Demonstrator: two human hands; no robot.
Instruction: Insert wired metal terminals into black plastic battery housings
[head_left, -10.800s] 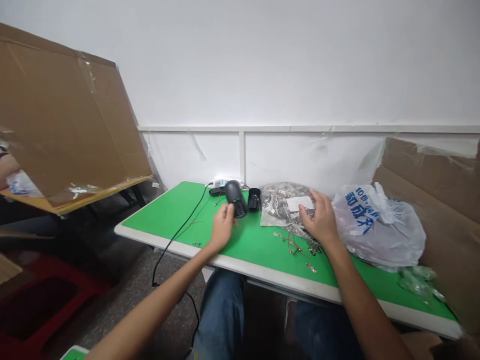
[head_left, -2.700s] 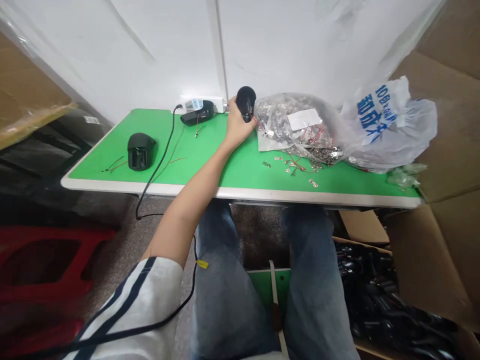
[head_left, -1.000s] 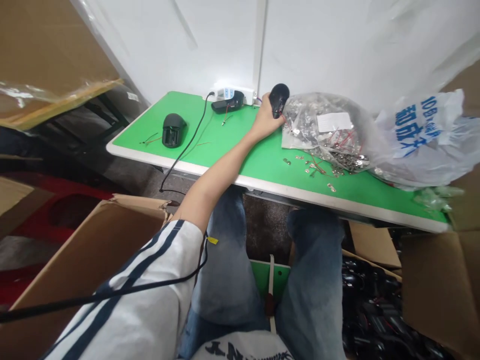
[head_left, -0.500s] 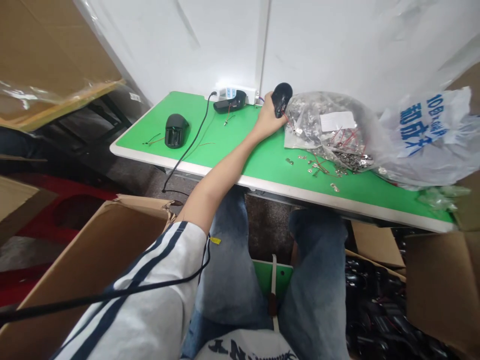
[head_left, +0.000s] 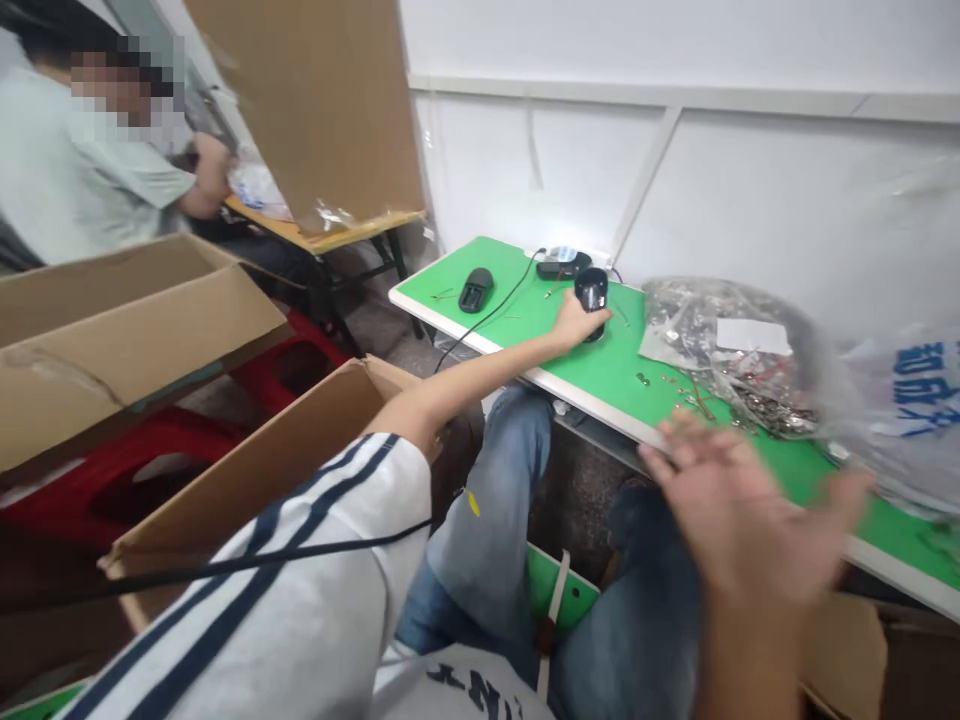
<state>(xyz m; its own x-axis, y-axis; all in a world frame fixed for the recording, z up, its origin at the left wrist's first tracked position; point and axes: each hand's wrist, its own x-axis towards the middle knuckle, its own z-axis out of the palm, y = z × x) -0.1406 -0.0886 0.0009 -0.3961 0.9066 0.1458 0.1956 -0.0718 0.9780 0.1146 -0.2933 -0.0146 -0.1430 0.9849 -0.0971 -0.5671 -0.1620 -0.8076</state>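
My left hand (head_left: 574, 325) reaches out over the green table (head_left: 517, 325), its fingers closed round a glossy black mouse-shaped casing (head_left: 592, 287). Blurred by motion, my right hand (head_left: 750, 500) is raised in front of the table's near edge, with the fingers apart and nothing in them. Farther left lies a black computer mouse (head_left: 476, 291), its battery bay uncovered. Another black casing (head_left: 559, 268) rests at the back by a power strip. Small loose metal contacts (head_left: 701, 400) and wires are scattered between my hands and a clear bag of metal parts (head_left: 682, 315).
A white plastic bag (head_left: 900, 400) with blue print sits at the right. A black cord (head_left: 491, 315) crosses the table and hangs over its edge. Open cardboard boxes (head_left: 247, 480) and red stools (head_left: 172, 465) stand to the left, where another person (head_left: 82, 170) sits.
The view has swung left, showing the other person. My right hand has come into view, open. My left hand still grips the casing, now a little lower over the table and away from the clear bag.
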